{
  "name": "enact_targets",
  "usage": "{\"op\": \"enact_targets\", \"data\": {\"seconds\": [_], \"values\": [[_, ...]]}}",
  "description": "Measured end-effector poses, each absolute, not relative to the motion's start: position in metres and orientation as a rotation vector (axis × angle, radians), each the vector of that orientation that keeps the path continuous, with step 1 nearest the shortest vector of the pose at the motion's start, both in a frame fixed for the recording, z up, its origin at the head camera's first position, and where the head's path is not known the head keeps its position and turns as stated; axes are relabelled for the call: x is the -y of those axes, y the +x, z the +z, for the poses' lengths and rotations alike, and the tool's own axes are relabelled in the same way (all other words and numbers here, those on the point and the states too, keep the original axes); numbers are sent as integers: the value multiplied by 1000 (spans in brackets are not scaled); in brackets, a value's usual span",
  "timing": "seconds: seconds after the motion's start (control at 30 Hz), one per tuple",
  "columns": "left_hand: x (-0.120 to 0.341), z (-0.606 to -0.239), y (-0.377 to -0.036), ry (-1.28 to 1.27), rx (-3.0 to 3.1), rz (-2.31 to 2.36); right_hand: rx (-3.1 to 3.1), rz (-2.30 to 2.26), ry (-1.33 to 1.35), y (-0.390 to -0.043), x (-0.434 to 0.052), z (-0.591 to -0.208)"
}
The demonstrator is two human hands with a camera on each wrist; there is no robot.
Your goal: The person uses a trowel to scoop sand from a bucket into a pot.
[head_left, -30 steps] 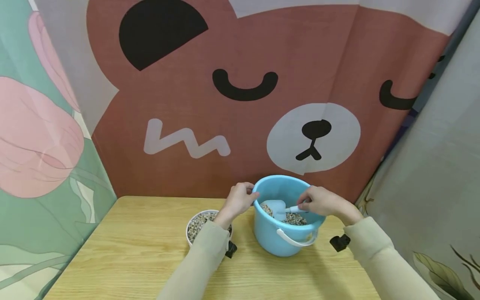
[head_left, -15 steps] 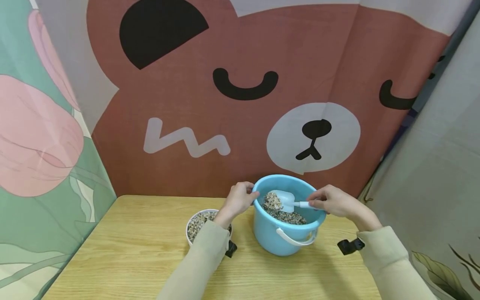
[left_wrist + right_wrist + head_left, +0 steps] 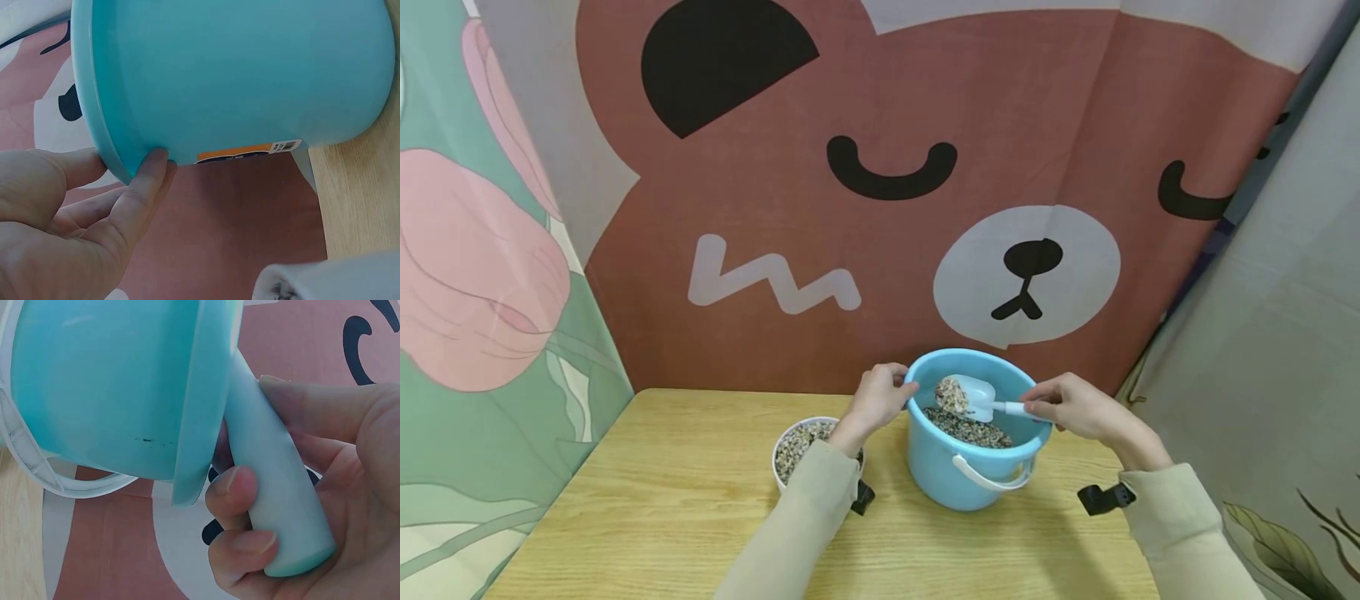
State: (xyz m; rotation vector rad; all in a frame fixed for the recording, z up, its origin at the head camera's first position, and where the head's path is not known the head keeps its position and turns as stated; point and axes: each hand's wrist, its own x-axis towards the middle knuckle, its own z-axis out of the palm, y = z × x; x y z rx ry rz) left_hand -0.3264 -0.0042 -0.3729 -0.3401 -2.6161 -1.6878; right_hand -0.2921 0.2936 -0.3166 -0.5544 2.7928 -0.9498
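A light blue bucket stands on the table with speckled gravel in its bottom. My left hand pinches the bucket's left rim; in the left wrist view the thumb is inside and the fingers press the outer wall. With my right hand I grip the handle of a pale blue toy shovel. Its blade is inside the bucket's mouth, above the gravel, with a small heap of gravel on it. The handle passes over the right rim.
A white bowl full of similar gravel sits left of the bucket, partly behind my left forearm. The bucket's white carrying handle hangs at its front. Behind the wooden table rises a bear-print curtain.
The shovel has come up out of the gravel, carrying a heap on its blade, as my right hand moved right. The left hand stays on the rim.
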Motion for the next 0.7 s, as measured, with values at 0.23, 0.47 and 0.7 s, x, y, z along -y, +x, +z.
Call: {"op": "enact_targets", "data": {"seconds": [0.23,0.47,0.7], "values": [[13,-371,-323,-399,2655,-1649,-2803,-957,-518,-289,-295,-314],[53,-355,-306,-483,2762,-1543,-2788,-997,-514,-284,-293,-306],[111,-364,-277,-518,2716,-1556,-2790,-987,-605,-274,-279,-297]]}}
